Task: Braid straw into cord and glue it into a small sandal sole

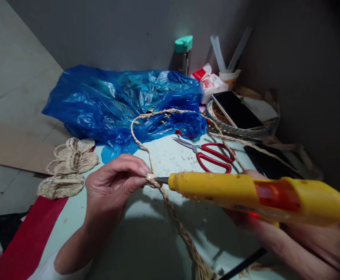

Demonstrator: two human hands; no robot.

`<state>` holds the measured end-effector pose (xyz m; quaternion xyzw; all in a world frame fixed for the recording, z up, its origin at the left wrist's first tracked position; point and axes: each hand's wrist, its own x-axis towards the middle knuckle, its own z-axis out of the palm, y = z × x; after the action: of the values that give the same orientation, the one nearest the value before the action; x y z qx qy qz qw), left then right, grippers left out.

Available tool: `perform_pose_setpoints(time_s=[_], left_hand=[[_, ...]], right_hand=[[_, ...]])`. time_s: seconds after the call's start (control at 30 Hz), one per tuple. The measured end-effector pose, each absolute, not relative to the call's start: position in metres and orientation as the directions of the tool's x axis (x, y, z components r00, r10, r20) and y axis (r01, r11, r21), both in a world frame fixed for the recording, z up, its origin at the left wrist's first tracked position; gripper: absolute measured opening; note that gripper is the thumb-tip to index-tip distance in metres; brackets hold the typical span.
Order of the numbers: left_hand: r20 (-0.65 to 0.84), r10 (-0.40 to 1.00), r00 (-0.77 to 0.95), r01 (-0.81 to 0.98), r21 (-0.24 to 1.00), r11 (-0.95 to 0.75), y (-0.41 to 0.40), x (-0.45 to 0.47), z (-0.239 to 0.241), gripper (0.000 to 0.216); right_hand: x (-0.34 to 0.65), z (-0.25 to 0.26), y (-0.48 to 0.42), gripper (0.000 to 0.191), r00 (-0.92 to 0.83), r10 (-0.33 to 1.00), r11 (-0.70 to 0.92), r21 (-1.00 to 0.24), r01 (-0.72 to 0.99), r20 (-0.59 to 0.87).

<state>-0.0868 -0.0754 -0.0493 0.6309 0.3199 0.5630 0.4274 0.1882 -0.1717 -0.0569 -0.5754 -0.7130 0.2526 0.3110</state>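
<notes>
The left hand (108,188) pinches a small folded bit of straw braid (172,212) with its fingers and thumb, near the middle of the desk (164,151). The right hand (292,237) is wrapped around a yellow glue gun (216,188), though the gun hides some of its fingers. The gun's gray tip is right at the fold, where a shiny spot looks like glue. One part of the braid goes up over the blue bag (123,97) and bends to the right; another part runs down to a thick bunch of straw at the near side. On the left lie some small braided pieces (76,163) with rounded shapes and loops, and they look made already. The piece in the fingers seems to be just starting, I think: only a tiny fold is there, and lots of braid hangs loose. So most of the folding and gluing looks left to do on this one. The red scissors (213,155) lie open on the desk, just past the gun, with no hand on them. A cup (229,77) with clear sticks stands at the far right.
</notes>
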Motion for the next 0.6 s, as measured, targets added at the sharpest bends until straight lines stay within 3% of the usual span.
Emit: perform_pose_setpoints(time_s=[0.07,0.2,0.23,0.3,0.47,0.6], left_hand=[[0.434,0.886,0.162,-0.09,0.901,-0.424,-0.075,-0.088,-0.049,0.012],[0.439,0.887,0.141,-0.089,0.898,-0.43,-0.073,-0.089,-0.048,0.012],[0.439,0.888,0.139,-0.089,0.898,-0.431,-0.073,-0.09,-0.049,0.013],[0.446,0.884,0.142,-0.098,0.895,-0.436,-0.072,-0.09,-0.049,0.014],[0.417,0.897,0.148,-0.098,0.908,-0.406,-0.074,-0.088,-0.049,0.017],[0.393,0.904,0.166,-0.086,0.919,-0.384,-0.077,-0.085,-0.049,0.016]], right_hand=[[0.198,-0.057,-0.164,0.049,-0.243,0.95,0.313,-0.634,0.707,0.198],[0.211,-0.073,-0.16,0.066,-0.392,0.843,0.504,-0.287,0.815,0.367],[0.214,-0.077,-0.16,0.067,-0.42,0.829,0.524,-0.25,0.814,0.369],[0.22,-0.084,-0.162,0.067,-0.435,0.834,0.533,-0.292,0.794,0.339],[0.227,-0.085,-0.16,0.055,-0.325,0.918,0.396,-0.542,0.741,0.227],[0.215,-0.07,-0.16,0.057,-0.309,0.925,0.379,-0.532,0.757,0.22]])
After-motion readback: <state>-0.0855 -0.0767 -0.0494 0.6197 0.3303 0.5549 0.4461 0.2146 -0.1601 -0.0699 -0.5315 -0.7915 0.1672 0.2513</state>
